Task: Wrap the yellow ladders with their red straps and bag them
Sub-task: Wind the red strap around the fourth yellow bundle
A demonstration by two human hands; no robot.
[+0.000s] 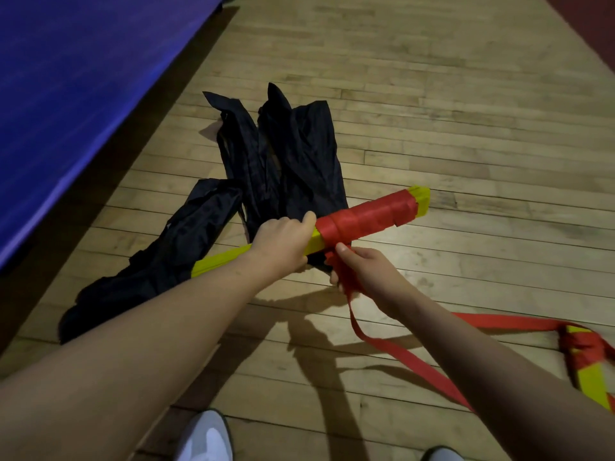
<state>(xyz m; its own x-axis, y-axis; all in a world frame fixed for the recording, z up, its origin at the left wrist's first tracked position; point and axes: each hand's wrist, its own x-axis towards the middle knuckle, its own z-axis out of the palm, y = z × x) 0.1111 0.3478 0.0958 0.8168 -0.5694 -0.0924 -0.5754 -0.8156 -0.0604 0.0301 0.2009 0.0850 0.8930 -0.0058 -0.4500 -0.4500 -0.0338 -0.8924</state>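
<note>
Half the ladder (336, 229), held over the floor (432, 128), was strap (366, 214)-wrapped; approx. half left. Ladder was gripped by left hand (283, 242), strap tail pinched by right hand (362, 271). Bags (289, 154) lay unfilled.

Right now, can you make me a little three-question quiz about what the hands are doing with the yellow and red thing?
1. True or false: the left hand grips the yellow ladder bundle.
2. What does the right hand hold? A) a black bag B) the red strap C) a shoe
3. Fill in: the black bags lie on the wooden ____.

Key: 1 true; 2 B; 3 floor.
</note>
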